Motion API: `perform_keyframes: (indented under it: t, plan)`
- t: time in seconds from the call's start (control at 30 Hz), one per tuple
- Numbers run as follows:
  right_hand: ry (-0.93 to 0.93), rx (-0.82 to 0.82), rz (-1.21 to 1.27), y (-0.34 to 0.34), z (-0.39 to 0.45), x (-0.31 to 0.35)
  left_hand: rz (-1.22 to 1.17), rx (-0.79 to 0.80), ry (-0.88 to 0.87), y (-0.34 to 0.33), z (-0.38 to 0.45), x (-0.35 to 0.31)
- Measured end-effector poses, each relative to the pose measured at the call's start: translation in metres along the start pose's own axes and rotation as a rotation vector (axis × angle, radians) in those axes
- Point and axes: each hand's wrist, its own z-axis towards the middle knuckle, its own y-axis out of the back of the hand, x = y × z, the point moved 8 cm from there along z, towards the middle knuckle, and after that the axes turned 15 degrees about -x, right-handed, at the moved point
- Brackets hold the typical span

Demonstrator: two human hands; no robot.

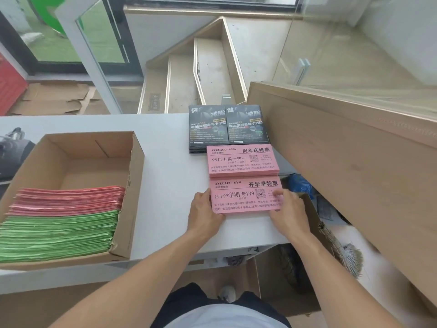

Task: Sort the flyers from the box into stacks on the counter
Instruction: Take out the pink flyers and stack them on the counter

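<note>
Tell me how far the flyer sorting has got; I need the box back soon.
Done: two black stacks and a pink stack on the counter. In hand: both hands hold another pink stack. Left: red and green flyers fill the box.

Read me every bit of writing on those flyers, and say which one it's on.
Near pink stack, between both hands: "AVOCADO GYM", "开学季特惠", "月卡99学期卡199".
Middle pink stack: "AVOCADO GYM", "周年庆特惠", "99月卡买一送一".
Black stacks: "减脂", "牛油果健身年卡活动".
Fine print and QR codes: too small to read.
Flyers in the box: only edges show, no text.
</note>
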Motion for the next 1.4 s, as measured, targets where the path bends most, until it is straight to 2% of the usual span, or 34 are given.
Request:
perform_keyframes:
  t: [0.1,0.17,0.3,0.37,0.47,0.53,0.6,0.73,0.83,0.97,1.1,1.23,1.4]
  plan:
    - [0.028,-0.046,-0.023,0.014,-0.009,0.017,0.028,0.081,0.016,0.001,-0.007,0.002]
    - [0.140,-0.129,0.091,0.025,-0.016,0.058,-0.070,0.041,0.010,0.023,-0.014,-0.006]
    - [0.374,-0.073,0.350,0.008,-0.034,0.178,-0.329,-0.332,-0.125,0.127,-0.024,-0.018]
    - [0.495,-0.017,0.456,-0.011,-0.051,0.240,-0.359,-0.518,-0.144,0.186,-0.030,-0.002]
    - [0.722,0.163,0.482,-0.050,-0.089,0.328,-0.200,-0.695,-0.088,0.255,-0.032,0.049]
    - [0.854,0.295,0.388,-0.081,-0.112,0.374,-0.033,-0.721,-0.019,0.286,-0.026,0.088]
    - [0.883,0.396,0.284,-0.108,-0.123,0.405,0.123,-0.708,0.038,0.309,-0.018,0.121]
    - [0.727,0.638,0.086,-0.147,-0.119,0.426,0.340,-0.596,0.000,0.319,-0.008,0.147]
    - [0.727,0.695,0.033,-0.153,-0.114,0.432,0.388,-0.630,-0.032,0.319,-0.008,0.145]
    - [0.791,0.694,-0.077,-0.154,-0.114,0.442,0.407,-0.691,-0.053,0.325,0.000,0.142]
    - [0.826,0.509,-0.143,-0.148,-0.100,0.457,0.427,-0.695,-0.063,0.332,0.011,0.145]
    - [0.766,0.537,-0.099,-0.146,-0.089,0.454,0.407,-0.698,-0.063,0.335,0.015,0.147]
    - [0.902,0.489,-0.217,-0.149,-0.100,0.449,0.331,-0.690,-0.056,0.334,0.015,0.152]
